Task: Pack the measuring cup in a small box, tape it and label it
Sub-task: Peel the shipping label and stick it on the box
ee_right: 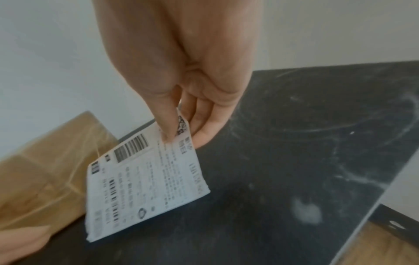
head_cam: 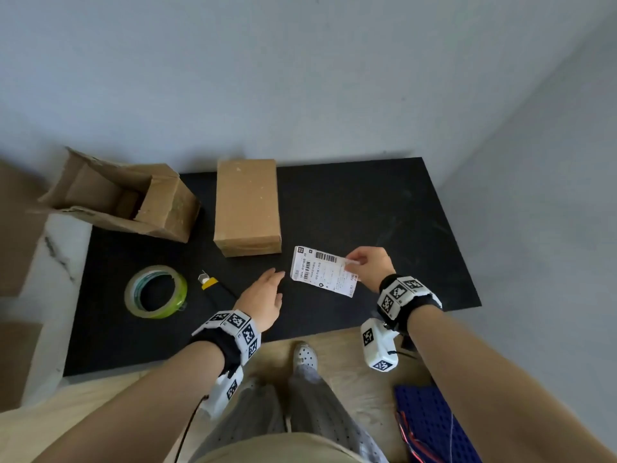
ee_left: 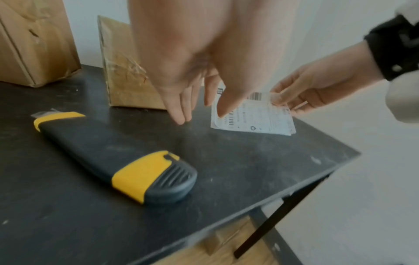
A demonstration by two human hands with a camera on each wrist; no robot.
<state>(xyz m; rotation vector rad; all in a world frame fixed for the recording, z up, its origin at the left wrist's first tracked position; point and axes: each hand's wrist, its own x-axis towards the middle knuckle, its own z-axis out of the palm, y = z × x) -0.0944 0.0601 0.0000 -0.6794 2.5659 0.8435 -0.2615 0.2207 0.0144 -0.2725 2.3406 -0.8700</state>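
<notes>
Nearest, the left hand (head_cam: 263, 297) reaches over the black table (head_cam: 384, 212) with fingers straight and holding nothing, beside the yellow-and-black utility knife (ee_left: 115, 156) and the tape roll (head_cam: 156, 291). Just beyond, the right hand (head_cam: 369, 267) pinches the shipping label (head_cam: 322, 271) by one edge — thumb on top, fingers under. Farther back stands the small box (head_cam: 247, 207), closed and seemingly taped, though blur obscures the seam — an open carton (head_cam: 123, 195) sits at the far left.

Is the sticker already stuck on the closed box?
No, the right hand pinches the sticker above the table, apart from the closed box.
</notes>
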